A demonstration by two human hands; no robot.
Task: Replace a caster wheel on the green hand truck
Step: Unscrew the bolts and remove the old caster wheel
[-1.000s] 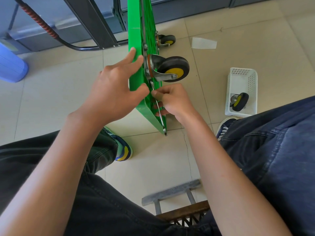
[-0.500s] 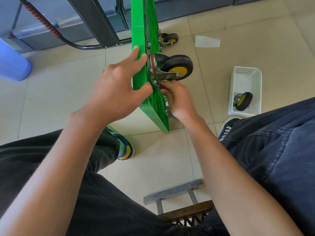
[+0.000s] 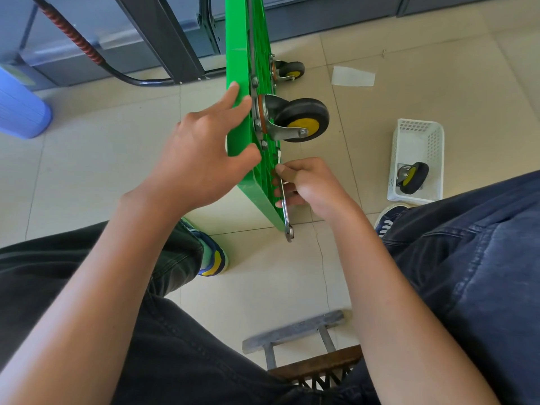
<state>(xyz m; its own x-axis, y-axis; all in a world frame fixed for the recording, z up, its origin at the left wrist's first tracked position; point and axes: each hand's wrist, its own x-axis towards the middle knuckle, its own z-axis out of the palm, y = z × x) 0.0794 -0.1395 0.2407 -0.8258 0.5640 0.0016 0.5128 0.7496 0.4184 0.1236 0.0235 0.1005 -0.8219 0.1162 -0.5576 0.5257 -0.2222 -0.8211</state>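
Green hand truck (image 3: 238, 118) stands on edge on tiled floor, underside facing right. L hand (image 3: 201, 159) braces deck edge w/ straight fingers + thumb, gripping nothing. R hand (image 3: 309, 182) curls round a wrench (image 3: 285, 200), its upper end at a bolt just below mounted caster wheel (image 3: 301, 119). 2nd caster (image 3: 412, 178) lies in white basket (image 3: 420, 135), well apart to the right. No readable writing.

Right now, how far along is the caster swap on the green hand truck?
A caster wheel sits mounted on the tipped-up green hand truck; another caster lies in the white basket. The left hand steadies the deck while the right hand holds a wrench below the caster's mounting plate. Bolt tightness isn't visible.
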